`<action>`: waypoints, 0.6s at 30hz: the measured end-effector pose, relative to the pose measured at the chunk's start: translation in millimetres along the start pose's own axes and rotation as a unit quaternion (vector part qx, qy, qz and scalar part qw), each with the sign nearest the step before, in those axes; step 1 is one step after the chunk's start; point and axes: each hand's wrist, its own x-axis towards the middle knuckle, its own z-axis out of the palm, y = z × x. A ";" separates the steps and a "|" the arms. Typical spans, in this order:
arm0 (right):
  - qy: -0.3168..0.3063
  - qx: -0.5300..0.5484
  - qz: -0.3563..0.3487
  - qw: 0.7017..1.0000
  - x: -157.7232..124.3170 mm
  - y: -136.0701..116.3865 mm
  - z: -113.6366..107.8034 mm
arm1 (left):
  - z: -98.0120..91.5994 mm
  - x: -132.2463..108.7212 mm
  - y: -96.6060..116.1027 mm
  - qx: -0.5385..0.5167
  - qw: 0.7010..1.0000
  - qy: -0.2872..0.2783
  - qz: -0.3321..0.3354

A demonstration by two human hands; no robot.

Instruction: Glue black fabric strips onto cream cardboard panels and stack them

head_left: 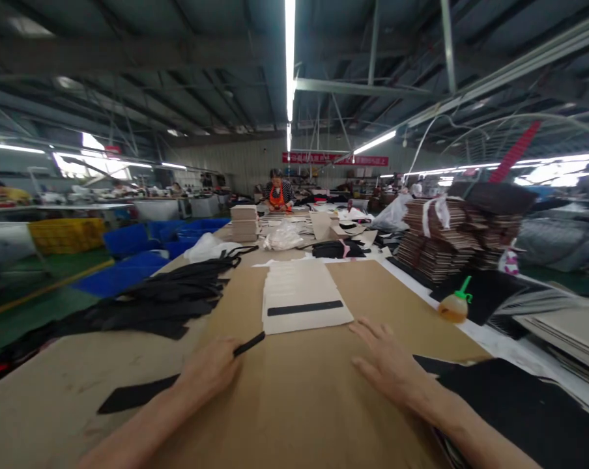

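My left hand (214,366) is closed on a black fabric strip (137,395). One narrow end pokes out past the fingers toward the board, and a wider length trails behind under the wrist. Just ahead lies a cream-coloured board or stack of sheets (301,283), with a black band (304,308) flat across its near part. My right hand (385,361) is open, palm down, fingers apart, beside the near right corner of the cream board. Whether its fingertips touch that corner I cannot tell. Brown cardboard (294,397) covers the table under both hands.
Black fabric strips (162,296) are heaped along the left. On the right are a squeeze bottle (455,306) with a green nozzle, black sheets (524,410) and tied brown stacks (436,238). Another person (276,192) in an orange apron is at the far end.
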 end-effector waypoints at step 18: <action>-0.100 -0.022 0.055 0.993 24.3 -6.9 69.1 | 19.9 -24.5 36.6 -0.028 0.999 -0.012 -0.010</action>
